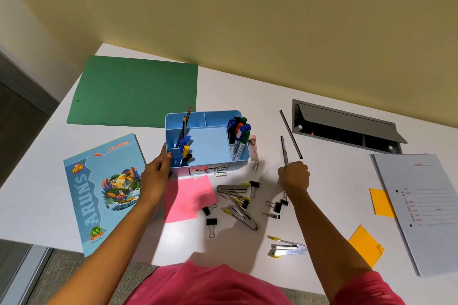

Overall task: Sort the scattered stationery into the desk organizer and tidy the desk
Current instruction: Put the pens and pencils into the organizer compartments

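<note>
Beyond the pink shirt [210, 285], right hand [293, 177] fingers [290, 168] pinch a pencil [284, 152], left hand [157, 173] grips the organizer [210, 112]; a loose pinch could drop it among the clips [212, 221].

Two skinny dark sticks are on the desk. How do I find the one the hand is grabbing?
Start at the blue organizer in the middle of the white desk and look right, toward the grey hatch. Two thin dark sticks sit there. The held pencil is nearer the organizer, its lower end gripped by the right hand; the other stick lies untouched.
</note>
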### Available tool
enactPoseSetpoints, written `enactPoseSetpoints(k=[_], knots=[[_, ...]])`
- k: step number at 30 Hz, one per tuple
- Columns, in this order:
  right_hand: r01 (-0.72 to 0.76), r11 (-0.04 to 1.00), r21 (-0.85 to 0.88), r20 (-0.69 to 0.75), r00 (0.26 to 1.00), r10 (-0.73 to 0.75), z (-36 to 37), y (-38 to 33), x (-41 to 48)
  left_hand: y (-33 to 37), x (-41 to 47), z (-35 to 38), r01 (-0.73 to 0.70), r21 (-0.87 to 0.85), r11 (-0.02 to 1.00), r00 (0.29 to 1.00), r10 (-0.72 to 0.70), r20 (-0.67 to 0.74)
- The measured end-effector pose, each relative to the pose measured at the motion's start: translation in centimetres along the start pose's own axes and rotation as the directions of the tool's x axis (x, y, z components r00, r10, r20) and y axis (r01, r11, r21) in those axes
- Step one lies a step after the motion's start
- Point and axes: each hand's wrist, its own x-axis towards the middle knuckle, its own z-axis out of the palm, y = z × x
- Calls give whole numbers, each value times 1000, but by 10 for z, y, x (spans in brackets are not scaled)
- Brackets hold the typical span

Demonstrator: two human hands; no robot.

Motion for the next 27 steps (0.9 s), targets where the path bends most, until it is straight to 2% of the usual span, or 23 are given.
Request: enactPoseSetpoints(k=[4,10,13,15,17,19,22,24,25,27], knots=[[-7,1000,-5,51,999,8,-3,0,4,1,0,-1,4,12,1000,1000,-4,11],[7,995,101,15,1000,-9,-8,2,-2,0,0,-1,1,20,1000,1000,-1,2],[70,988,140,-82,995,-59,-14,0,-14,0,1,-2,9,19,1000,1000,-9,11],[179,951,253,-198,972,-131,-25,-10,-26,1,0,-3,5,20,1000,1000,-6,13],[285,852,439,-302,940,-159,-41,-28,-43,0,1,-2,4,38,999,1000,-4,6],[367,682,632,-413,905,-104,-58,-50,-66,0,1,-2,-4,49,999,1000,4,1],[676,545,496,-611,718,-334,-77,-89,-107,2,-1,0,-4,34,999,1000,4,-5],[794,449,409,-655,598,-461,-77,-112,-128,5,-2,0,-4,45,999,1000,4,-7],[831,390,397,-652,555,-517,-72,-120,-135,5,-3,0,-5,46,999,1000,6,-8],[826,316,467,-540,549,-638,-60,-138,-145,4,-2,0,-1,30,1000,1000,1,-8]])
